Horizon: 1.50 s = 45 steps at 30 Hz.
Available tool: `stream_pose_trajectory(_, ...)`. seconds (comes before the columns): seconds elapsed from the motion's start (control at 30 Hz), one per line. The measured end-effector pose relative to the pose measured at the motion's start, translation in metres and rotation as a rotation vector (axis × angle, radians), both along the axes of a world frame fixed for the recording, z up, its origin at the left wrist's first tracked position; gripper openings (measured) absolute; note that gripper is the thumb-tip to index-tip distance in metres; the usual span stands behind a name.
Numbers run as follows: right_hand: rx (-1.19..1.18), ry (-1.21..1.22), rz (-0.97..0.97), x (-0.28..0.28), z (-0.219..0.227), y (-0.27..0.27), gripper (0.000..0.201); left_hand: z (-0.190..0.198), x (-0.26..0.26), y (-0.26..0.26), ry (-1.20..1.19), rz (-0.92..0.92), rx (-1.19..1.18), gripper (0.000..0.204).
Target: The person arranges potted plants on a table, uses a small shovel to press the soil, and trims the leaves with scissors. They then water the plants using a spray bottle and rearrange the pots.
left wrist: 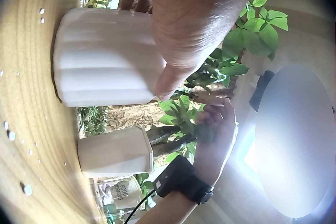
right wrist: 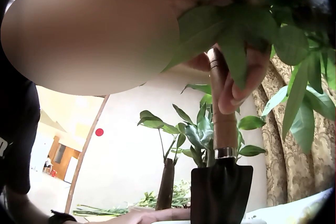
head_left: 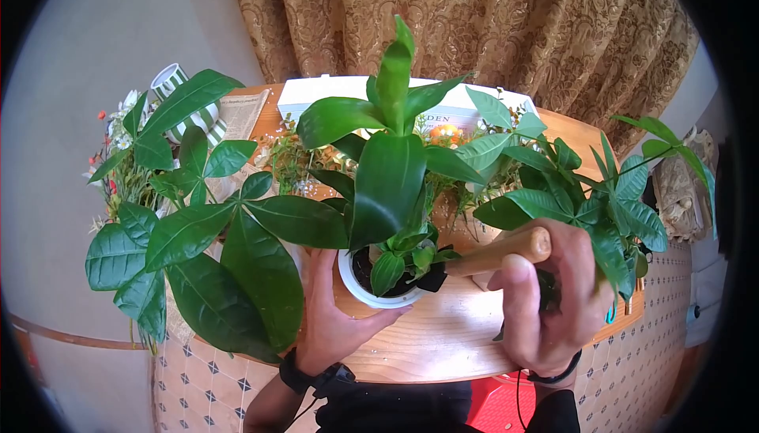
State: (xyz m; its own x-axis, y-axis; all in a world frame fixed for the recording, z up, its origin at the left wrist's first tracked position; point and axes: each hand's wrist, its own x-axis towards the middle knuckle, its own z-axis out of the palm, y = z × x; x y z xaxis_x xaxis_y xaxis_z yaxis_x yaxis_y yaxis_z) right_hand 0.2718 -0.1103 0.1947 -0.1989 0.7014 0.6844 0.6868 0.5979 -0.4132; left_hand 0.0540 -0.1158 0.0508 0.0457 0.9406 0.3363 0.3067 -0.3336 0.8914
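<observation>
A white ribbed flowerpot [left wrist: 105,58] with dark soil and a broad-leaved green plant [head_left: 387,188] stands on the wooden table. My left hand [head_left: 336,326] holds the pot from its left side, the thumb lying along the near rim. In my right hand [head_left: 557,299] is a garden trowel [head_left: 502,253], gripped by its wooden handle. Its black blade [right wrist: 221,190] points down at the right edge of the pot, close to the soil. Leaves partly cover the right hand in the right wrist view.
Large leafy plants crowd the left [head_left: 229,235] and right [head_left: 569,196]. A second white pot [left wrist: 113,153] stands to the right. Behind are small orange flowers [head_left: 444,133], a white box [head_left: 316,93] and a striped vase [head_left: 170,77]. White grains [left wrist: 11,135] dot the table [head_left: 443,338].
</observation>
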Motion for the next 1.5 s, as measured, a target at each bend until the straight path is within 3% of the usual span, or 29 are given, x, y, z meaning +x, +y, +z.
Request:
stream_pose_trajectory(0.23,0.107,-0.020,0.008,-0.0060,-0.0014,0.0070,0.029,-0.0019,0.0009,-0.0012,-0.025,0.007,-0.004,0.113)
stream_pose_trajectory(0.3,0.161,-0.126,0.022,-0.0033,-0.0009,0.0077,0.031,-0.0003,0.0007,-0.0009,-0.017,0.006,-0.002,0.113)
stream_pose_trajectory(0.4,0.039,-0.021,0.026,-0.0029,-0.0002,0.0028,0.032,-0.0002,0.0002,-0.0014,-0.007,0.006,-0.003,0.113)
stream_pose_trajectory(0.7,0.143,-0.102,0.007,-0.0055,-0.0019,0.0066,0.035,0.0003,0.0004,-0.0005,-0.007,0.002,-0.018,0.114)
stream_pose_trajectory(0.9,0.066,0.011,0.030,-0.0001,-0.0028,0.0015,0.035,0.0018,0.0009,-0.0005,0.009,0.002,0.002,0.113)
stream_pose_trajectory(1.13,0.080,-0.090,0.019,-0.0039,0.0012,0.0040,0.032,0.0025,0.0008,-0.0014,0.000,0.012,-0.024,0.111)
stream_pose_trajectory(1.5,0.063,-0.003,-0.016,-0.0043,-0.0031,0.0019,0.027,0.0028,0.0018,0.0045,0.000,0.023,0.072,0.111)
